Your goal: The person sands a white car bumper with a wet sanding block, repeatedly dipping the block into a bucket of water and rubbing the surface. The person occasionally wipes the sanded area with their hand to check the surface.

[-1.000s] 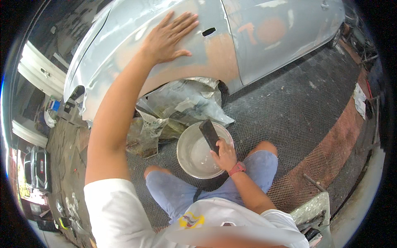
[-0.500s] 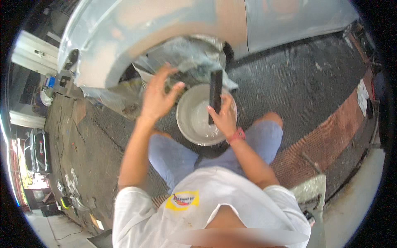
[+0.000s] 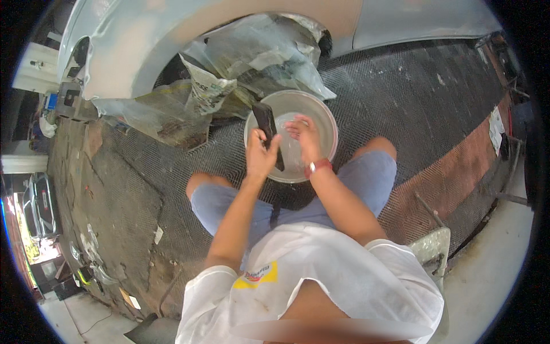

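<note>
My left hand is closed on a long black sanding block, which is tilted over the left part of a round, pale basin. Over the basin's middle, my right hand has its fingers apart and slightly curled, and nothing shows in it. A red band circles the right wrist. The basin stands on the floor between my knees and seems to have some liquid in it. Beyond it is a grey car body panel with beige patches, its wheel arch covered by crumpled plastic sheeting.
Dark ribbed matting covers the floor, with a reddish strip at the right. A worn pale panel-like object stands beside my right side. Loose debris lies at the left, and a dark car is farther off.
The sanding block has passed from my right hand to my left. My left hand has come down to the basin, and the right one has opened. The view has shifted slightly.
</note>
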### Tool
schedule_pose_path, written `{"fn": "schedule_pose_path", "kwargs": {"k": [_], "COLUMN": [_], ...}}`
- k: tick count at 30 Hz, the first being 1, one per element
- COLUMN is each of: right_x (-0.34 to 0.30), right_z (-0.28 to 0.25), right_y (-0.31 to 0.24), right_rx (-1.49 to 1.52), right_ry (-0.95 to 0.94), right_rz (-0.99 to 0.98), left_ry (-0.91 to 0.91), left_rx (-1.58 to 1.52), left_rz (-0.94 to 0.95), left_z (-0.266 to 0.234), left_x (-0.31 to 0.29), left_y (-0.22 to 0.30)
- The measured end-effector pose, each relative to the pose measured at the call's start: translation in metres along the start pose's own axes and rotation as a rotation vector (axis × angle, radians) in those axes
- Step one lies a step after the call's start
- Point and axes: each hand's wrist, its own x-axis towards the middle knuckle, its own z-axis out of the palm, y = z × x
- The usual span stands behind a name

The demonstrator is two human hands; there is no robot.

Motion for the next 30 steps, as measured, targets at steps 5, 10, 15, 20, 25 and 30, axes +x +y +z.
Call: {"fn": "schedule_pose_path", "kwargs": {"k": [5, 10, 15, 20, 25, 30], "right_x": [0.116, 0.115, 0.115, 0.084, 0.023, 0.014], "right_z": [-0.040, -0.065, -0.029, 0.013, 0.066, 0.139], "right_y": [0.087, 0.144, 0.087, -0.039, -0.113, -0.235], "right_rx": [0.276, 0.355, 0.551, 0.345, -1.147, -1.461], "right_ry": [0.470, 0.618, 0.457, -0.357, -0.711, -0.762], "right_rz": [0.509, 0.572, 0.519, 0.382, -0.254, -0.655], "left_ry": [-0.076, 0.089, 0.050, -0.016, -0.106, -0.242], "left_rx": [0.121, 0.172, 0.206, 0.281, 0.292, 0.374], "left_rz": [0.066, 0.244, 0.061, -0.105, -0.084, -0.008], "left_z": [0.019, 0.021, 0.024, 0.028, 0.030, 0.026], "left_x": [-0.015, -0.016, -0.014, -0.016, -0.014, -0.012], "left_y": [-0.021, -0.024, -0.018, -0.015, -0.017, -0.017]}}
